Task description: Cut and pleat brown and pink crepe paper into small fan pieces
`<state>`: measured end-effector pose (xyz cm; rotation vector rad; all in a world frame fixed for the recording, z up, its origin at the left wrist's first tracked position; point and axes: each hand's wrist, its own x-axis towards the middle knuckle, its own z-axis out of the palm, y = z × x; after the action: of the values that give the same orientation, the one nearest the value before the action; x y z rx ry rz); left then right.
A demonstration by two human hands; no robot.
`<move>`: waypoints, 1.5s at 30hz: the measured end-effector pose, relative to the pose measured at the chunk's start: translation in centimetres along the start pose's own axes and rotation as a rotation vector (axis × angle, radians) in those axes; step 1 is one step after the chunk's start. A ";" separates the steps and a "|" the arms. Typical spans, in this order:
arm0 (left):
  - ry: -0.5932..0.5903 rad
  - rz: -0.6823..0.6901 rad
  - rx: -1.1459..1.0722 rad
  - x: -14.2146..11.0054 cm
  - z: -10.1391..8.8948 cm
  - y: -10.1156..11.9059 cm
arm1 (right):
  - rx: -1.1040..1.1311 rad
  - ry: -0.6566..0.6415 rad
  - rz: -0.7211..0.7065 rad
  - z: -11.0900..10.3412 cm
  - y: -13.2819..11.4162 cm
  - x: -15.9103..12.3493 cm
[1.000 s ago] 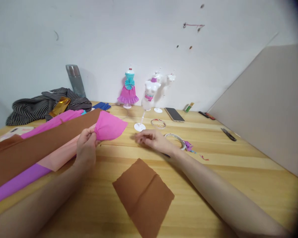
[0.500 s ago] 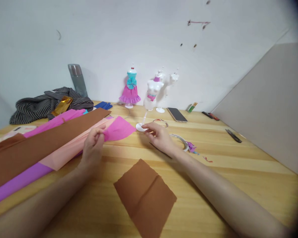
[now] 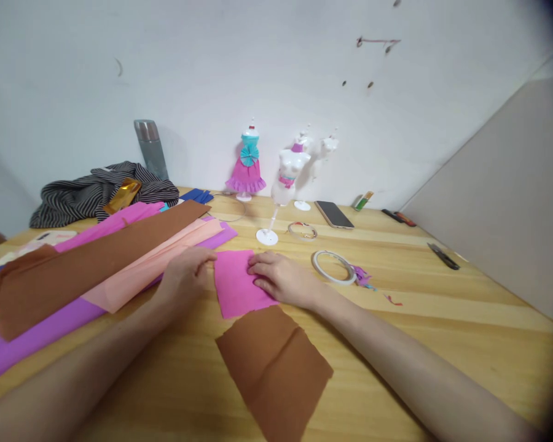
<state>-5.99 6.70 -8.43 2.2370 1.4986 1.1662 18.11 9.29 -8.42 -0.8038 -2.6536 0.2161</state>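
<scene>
A small square of pink crepe paper [image 3: 235, 285] lies on the wooden table in front of me. My left hand [image 3: 188, 270] pinches it at its upper left corner between thumb and fingers. Across its right side lies my right hand [image 3: 281, 279], with bent fingers closed on the paper near the upper right edge. Just below, partly touching the pink square, is a larger brown crepe paper piece [image 3: 276, 368] with a crease across it. A white dress form [image 3: 288, 175] with a pink waistband stands upright on its round base beyond my hands.
Long brown [image 3: 96, 264], peach and purple paper strips pile up at left, near a striped cloth [image 3: 69, 193] and a flask [image 3: 150, 150]. A dressed form [image 3: 246, 166], a phone [image 3: 334, 215], tape rolls [image 3: 334, 280] and a cutter [image 3: 443, 256] lie farther back and right.
The pink paper has come down toward me and now lies spread flat above the brown piece. Both hands moved nearer with it; the right hand left the dress form's base. The view shifted slightly.
</scene>
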 end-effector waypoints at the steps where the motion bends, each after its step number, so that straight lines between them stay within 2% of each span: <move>1: 0.037 -0.040 0.061 0.3 -0.3 -0.5 | -0.058 -0.011 0.016 0.0 0.0 0.0; 4: 0.067 -0.146 0.177 1.1 -1.3 -1.7 | -0.207 -0.017 0.076 0.0 0.4 -0.1; 6: 0.011 -0.161 0.260 1.2 -1.7 -2.1 | -0.259 -0.012 0.103 0.0 0.6 -0.1; 8: -0.080 -0.116 0.325 1.0 -1.8 -2.0 | -0.264 -0.004 0.126 0.1 0.7 -0.2; 10: -0.172 -0.017 0.271 0.6 -1.5 -1.3 | -0.212 0.023 0.186 0.2 0.6 -0.1; 12: -0.246 0.083 0.065 0.1 -0.8 -0.5 | -0.088 0.117 0.289 0.0 0.5 -0.1; 14: -0.298 0.139 -0.156 -0.3 0.0 0.0 | 0.083 0.300 0.402 -0.4 0.4 -0.1; 16: -0.318 0.182 -0.257 -0.7 0.6 0.1 | 0.274 0.501 0.470 -1.0 0.5 0.0; 18: -0.317 0.214 -0.225 -0.8 1.0 -0.5 | 0.443 0.649 0.494 -1.4 0.7 0.1; 21: -0.260 0.169 -0.046 -0.6 1.0 -1.5 | 0.601 0.705 0.510 -1.6 0.9 0.4; 24: -0.100 0.073 0.005 -0.2 0.4 -1.6 | 0.632 0.668 0.524 -1.2 0.8 0.5; 26: -0.012 -0.026 -0.101 0.0 0.0 -0.9 | 0.559 0.630 0.488 -1.0 0.6 0.5; 28: -0.037 -0.194 -0.326 0.1 -0.1 -0.1 | 0.447 0.565 0.420 -1.0 0.2 0.3; 31: -0.136 -0.441 -0.787 0.0 0.2 0.8 | 0.321 0.443 0.287 -1.1 -0.2 0.1; 33: -0.196 -0.563 -0.970 -0.1 0.5 1.0 | 0.270 0.361 0.189 -0.9 -0.3 0.0; 36: -0.330 -0.632 -0.953 -0.3 0.6 1.3 | 0.245 0.315 0.165 -0.4 -0.1 0.0; 39: -0.371 -0.603 -0.831 -0.4 0.5 1.6 | 0.224 0.313 0.314 -0.4 0.3 0.0; 41: -0.364 -0.619 -0.792 -0.5 0.5 1.9 | 0.217 0.248 0.371 -1.0 0.2 0.0; 43: -0.341 -0.652 -0.793 -0.5 0.5 2.2 | 0.254 0.077 0.304 -1.9 -0.3 -0.1; 45: -0.296 -0.698 -0.811 -0.5 0.6 2.3 | 0.329 -0.196 0.148 -2.7 -1.3 -0.2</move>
<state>-4.03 5.38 -7.80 1.1489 1.2056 0.9129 18.62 8.24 -5.66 -0.9051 -2.6311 0.7839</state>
